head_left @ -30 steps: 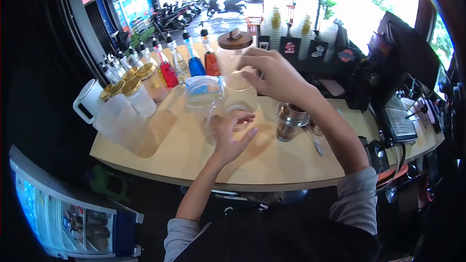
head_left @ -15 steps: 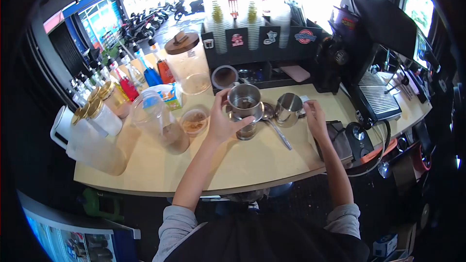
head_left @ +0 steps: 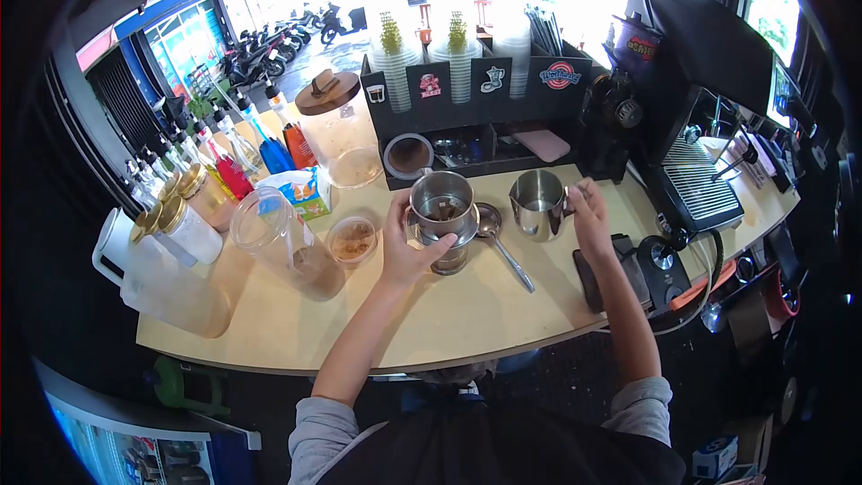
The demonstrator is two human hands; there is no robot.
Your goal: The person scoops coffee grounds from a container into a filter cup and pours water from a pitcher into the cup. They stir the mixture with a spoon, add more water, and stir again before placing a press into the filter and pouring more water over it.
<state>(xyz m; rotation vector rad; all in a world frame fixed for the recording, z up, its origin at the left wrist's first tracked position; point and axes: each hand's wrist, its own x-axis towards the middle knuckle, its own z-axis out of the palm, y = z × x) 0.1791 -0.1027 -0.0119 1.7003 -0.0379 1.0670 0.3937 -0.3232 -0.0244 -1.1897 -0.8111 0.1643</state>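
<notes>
My left hand is wrapped round a metal drip coffee filter, with the thumb at its front rim. The filter sits upright over a small glass, and some dark stuff shows inside it. To its right, my right hand grips a steel milk pitcher by the handle, fingers closed. The pitcher is nearly upright, its mouth facing up. Between the filter and the pitcher lies a long metal spoon on the wooden counter.
Left of my hands stand a tub of brown powder, a tilted clear jar and a white jug. Syrup bottles line the window side. A black cup rack is behind; an espresso machine stands right.
The pitcher in my right hand has shifted slightly right, away from the spoon's bowl. My left hand keeps its hold on the filter. The whole view has tilted a little.
</notes>
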